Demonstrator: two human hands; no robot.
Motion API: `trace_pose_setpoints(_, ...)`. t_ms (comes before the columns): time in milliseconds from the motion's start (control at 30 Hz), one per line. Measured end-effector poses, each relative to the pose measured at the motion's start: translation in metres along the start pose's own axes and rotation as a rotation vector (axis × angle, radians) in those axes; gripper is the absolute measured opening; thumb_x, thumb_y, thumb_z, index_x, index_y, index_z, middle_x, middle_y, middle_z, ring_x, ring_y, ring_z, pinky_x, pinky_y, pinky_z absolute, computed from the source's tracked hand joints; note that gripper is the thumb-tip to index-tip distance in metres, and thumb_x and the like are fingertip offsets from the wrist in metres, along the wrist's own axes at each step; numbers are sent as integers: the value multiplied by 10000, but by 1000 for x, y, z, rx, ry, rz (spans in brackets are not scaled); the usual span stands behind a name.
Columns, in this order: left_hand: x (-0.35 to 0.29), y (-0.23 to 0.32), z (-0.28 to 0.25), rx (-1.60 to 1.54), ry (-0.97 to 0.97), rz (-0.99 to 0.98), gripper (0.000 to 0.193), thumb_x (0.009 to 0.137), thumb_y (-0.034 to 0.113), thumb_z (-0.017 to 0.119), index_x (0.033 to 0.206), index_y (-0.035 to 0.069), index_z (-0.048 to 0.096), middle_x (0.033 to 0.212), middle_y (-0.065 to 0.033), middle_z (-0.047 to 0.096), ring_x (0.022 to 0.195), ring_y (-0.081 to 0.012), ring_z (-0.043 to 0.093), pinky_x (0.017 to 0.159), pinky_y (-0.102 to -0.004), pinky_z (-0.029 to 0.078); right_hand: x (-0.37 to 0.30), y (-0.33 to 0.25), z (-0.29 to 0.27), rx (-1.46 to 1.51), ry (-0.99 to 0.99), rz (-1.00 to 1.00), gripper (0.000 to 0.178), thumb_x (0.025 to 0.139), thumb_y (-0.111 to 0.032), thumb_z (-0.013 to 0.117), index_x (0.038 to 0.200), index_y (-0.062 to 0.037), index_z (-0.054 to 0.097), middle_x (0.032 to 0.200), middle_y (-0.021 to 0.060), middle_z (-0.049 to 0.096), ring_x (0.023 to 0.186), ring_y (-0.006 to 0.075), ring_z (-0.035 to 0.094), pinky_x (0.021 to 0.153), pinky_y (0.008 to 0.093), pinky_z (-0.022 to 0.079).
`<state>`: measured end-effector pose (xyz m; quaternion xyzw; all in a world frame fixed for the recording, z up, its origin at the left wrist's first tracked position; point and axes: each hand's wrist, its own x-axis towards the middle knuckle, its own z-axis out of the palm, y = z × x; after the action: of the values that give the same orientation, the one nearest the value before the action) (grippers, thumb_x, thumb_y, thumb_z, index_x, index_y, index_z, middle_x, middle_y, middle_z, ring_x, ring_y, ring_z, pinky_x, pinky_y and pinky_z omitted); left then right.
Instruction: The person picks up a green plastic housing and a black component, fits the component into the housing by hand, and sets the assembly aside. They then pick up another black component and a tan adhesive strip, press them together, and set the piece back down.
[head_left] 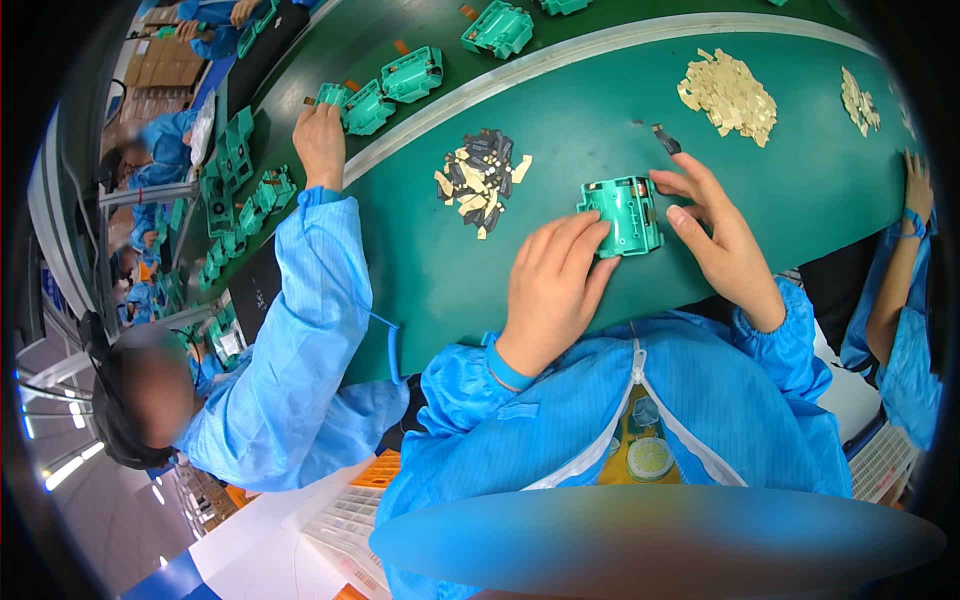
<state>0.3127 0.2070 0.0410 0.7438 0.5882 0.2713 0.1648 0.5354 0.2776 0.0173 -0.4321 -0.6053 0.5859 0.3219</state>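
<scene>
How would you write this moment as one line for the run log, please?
left hand: fingers on green plastic housing | right hand: fingers at its right edge | housing on green mat | small parts pile to the left
</scene>
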Motion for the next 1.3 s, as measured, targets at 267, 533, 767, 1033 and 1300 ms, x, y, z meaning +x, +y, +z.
trace_pose_setpoints(267, 13, 2, -11, -68, -5, 76, 638, 738, 193, 886, 1298, 62, 608, 1339, -151, 562, 1222, -375, 532, 1029, -481, 436, -1, 8, -16, 12, 218, -31, 511, 1025, -94, 589, 1495, -15, 407, 1316, 148, 637, 1185, 205, 605, 986, 338, 482)
trace_pose_setpoints(533, 12, 8, 4, 66, -82, 25, 748, 726, 214, 901, 1361, 18, 558, 1332, -179, 550, 1220, -409, 501, 1053, -504, 428, -2, -5, -12, 118, 264, -91, 135, 956, -86, 708, 1025, 8, 641, 1089, 79, 667, 1005, 124, 635, 842, 279, 524)
trace_pose_setpoints(767, 16, 15, 4, -7, -94, -143, 825, 701, 277, 926, 1389, 65, 523, 1435, -232, 418, 1286, -431, 423, 1071, -513, 407, -16, 2, -9, 428, 160, 164, 153, 920, 21, 697, 905, -40, 557, 1008, 8, 616, 920, 61, 599, 803, 216, 479)
trace_pose_setpoints(1033, 21, 6, 16, -248, -89, -92, 824, 767, 137, 848, 1496, 106, 465, 1472, -181, 468, 1326, -402, 446, 1144, -523, 350, -18, 17, 6, 502, 115, 190, 146, 908, 73, 657, 905, -26, 550, 1004, 39, 602, 857, 71, 581, 771, 228, 476)
trace_pose_setpoints(1300, 20, 4, 17, -276, -138, -172, 748, 802, 142, 802, 1475, 89, 477, 1339, -131, 595, 1272, -341, 516, 1178, -625, 234, -14, 15, 6, 461, 77, 178, 173, 895, 124, 658, 918, -14, 555, 1020, 46, 585, 854, 58, 563, 770, 212, 473)
